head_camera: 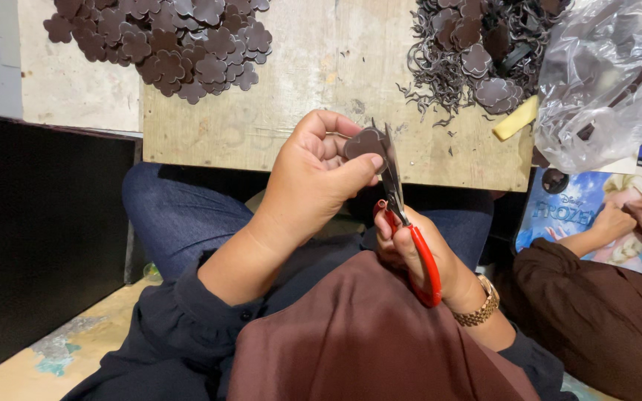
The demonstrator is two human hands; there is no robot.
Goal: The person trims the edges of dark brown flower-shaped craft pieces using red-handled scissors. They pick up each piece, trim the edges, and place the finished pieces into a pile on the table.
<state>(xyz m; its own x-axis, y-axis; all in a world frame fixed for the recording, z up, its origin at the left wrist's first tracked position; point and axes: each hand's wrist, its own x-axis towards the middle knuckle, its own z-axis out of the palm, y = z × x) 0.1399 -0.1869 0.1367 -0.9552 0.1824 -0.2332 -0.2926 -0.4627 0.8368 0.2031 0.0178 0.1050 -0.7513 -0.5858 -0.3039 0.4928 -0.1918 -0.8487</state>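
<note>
The left hand [313, 178] pinches a brown flower piece [364, 141] near the board's front edge [321, 165], the right hand [417, 256] is closed on red-handled scissors [403, 215], and a slip of the blades could nick the left thumb [351, 172].

The left hand [310, 182] pinches a dark brown flower-shaped piece [364, 142] between thumb and fingers above the edge of a worn wooden board [321, 89]. The right hand [417, 256], with a gold watch [482, 304] at its wrist, grips red-handled scissors [403, 215] whose blades touch the piece. A heap of similar pieces [169, 44] lies on the board's far left, curly trimmings [451, 70] to the right beside a clear plastic bag [607, 82]. Another person's hands [637, 219] show at right.
</note>
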